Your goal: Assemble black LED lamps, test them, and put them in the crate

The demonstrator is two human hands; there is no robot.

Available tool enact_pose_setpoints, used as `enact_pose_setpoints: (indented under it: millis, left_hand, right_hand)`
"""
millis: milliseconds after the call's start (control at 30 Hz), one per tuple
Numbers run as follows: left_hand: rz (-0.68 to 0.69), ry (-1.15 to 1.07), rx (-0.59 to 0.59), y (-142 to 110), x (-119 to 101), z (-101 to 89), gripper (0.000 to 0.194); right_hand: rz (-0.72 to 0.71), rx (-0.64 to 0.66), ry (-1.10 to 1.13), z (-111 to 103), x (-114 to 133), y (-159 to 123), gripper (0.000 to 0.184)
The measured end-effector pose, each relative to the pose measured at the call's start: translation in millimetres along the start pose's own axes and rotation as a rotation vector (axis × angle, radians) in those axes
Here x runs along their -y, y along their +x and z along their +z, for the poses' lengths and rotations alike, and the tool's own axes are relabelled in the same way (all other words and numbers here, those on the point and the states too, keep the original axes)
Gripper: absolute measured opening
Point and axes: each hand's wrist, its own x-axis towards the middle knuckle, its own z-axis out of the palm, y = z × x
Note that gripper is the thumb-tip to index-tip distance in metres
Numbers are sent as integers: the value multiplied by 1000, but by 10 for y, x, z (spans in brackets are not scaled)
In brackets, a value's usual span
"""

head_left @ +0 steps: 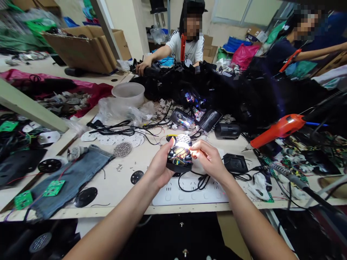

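Note:
My left hand grips the left side of a small black lamp housing, held just above the workbench. Its round LED board is tilted up and glows bright white. My right hand is closed on the housing's right side, fingertips pinched at the lit board's edge. Coloured wires show inside the housing. A black cable runs from under it onto a white power strip lying below my hands.
A red-orange tool hangs at right. Black lamp housings and tangled cables pile up at the back. Denim cloth with green circuit boards lies at left, near a white bowl. Two people work across the bench.

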Motion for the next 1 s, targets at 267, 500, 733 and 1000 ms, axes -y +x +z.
enact_pose_setpoints:
  millis: [267, 500, 733, 1000]
  left_hand:
    - [-11, -17, -104, 22, 23, 9, 19]
    - [23, 10, -176, 27, 69, 9, 8]
    - [26, 17, -205, 54, 99, 9, 3]
    - [8, -22, -172, 79, 116, -17, 7]
  right_hand:
    - [-77, -21, -116, 13, 45, 10, 16]
    - [-95, -52, -129, 56, 34, 34, 15]
    - [-84, -35, -108, 64, -16, -3, 19]
    - [-67, -52, -93, 88, -34, -2, 18]
